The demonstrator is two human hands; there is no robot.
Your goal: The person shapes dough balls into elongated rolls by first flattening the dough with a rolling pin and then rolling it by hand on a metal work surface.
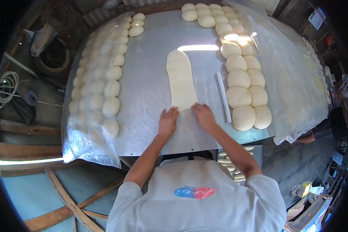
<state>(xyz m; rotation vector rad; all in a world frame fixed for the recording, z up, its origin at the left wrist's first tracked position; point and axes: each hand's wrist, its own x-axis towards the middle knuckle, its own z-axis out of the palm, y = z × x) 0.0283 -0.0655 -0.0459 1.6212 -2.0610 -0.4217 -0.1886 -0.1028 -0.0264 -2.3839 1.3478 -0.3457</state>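
A long, flat strip of pale dough [180, 83] lies lengthwise on the metal tabletop [143, 77], its rounded end pointing away from me. My left hand [168, 121] has its fingers curled at the strip's near left corner. At the near right corner, the fingers of my right hand [204, 117] pinch the dough's edge. Between the two hands the near edge curves slightly. Right of the strip rests a straight, pale grey bar [223, 96], touched by neither hand. Beside it, round dough balls [239, 79] sit packed in two columns.
More dough balls [111, 88] line the left side, partly under a clear plastic sheet [92, 127]. Another plastic sheet [294, 85] covers the right side. Below the table's front edge, a tray [257, 154] holds several thin dough rolls. Wooden beams [62, 193] cross at lower left.
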